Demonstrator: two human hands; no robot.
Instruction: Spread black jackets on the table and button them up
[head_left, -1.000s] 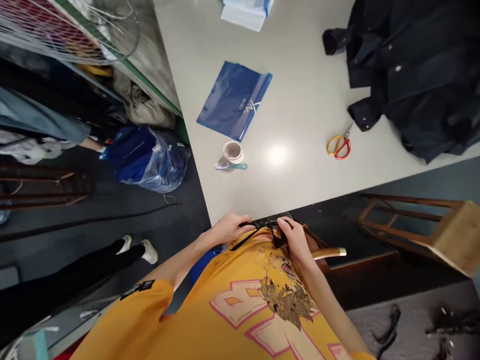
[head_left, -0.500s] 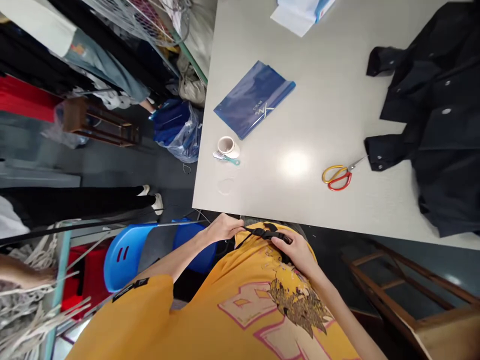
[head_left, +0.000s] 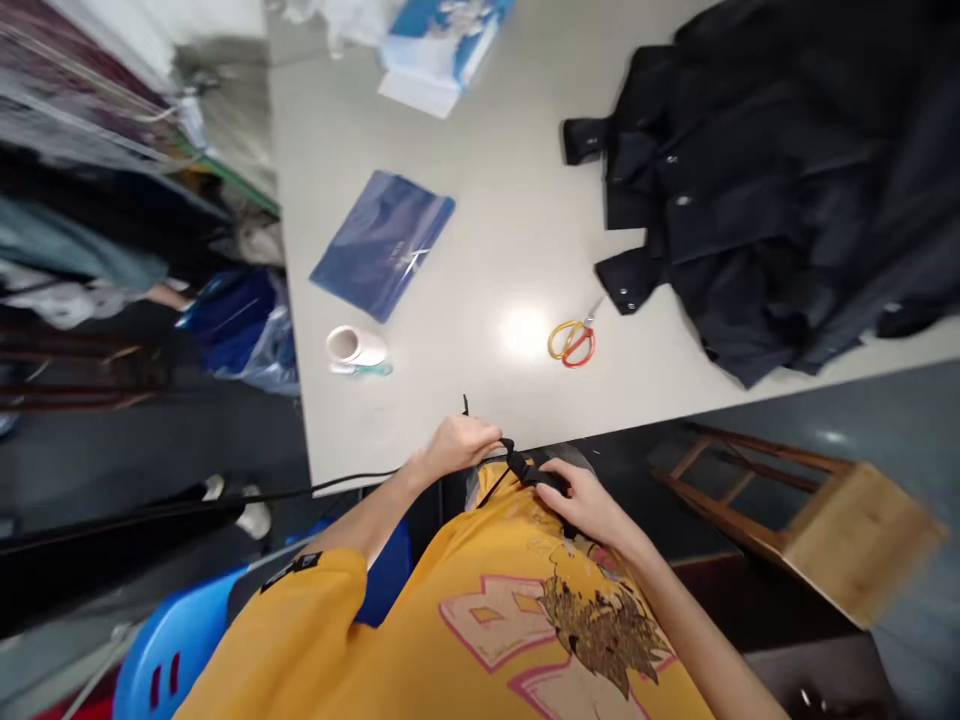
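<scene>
A black strap with a plastic buckle [head_left: 519, 463] runs across the waist of my yellow shirt [head_left: 450, 610]. My left hand [head_left: 463, 446] is closed on the strap's left part, and a loose black end sticks up beyond the fingers. On the other side, my right hand [head_left: 581, 498] has thumb and fingers wrapped round the strap by the buckle. Both hands are close to the table's front edge. Scissors [head_left: 574, 340] with one yellow and one red handle lie on the table ahead of them.
The pale table [head_left: 480, 250] bears a blue plastic packet [head_left: 382, 245], a white roll [head_left: 356, 346], a blue-and-white box [head_left: 442, 45] and dark garments [head_left: 750, 180]. A wooden stool [head_left: 847, 540] stands at right, a blue chair [head_left: 180, 630] at lower left. A black cord [head_left: 330, 485] crosses at left.
My view has swung to the right, so the table's things appear further left. My left hand has pulled up and away a little, and a loose strap end now shows above it.
</scene>
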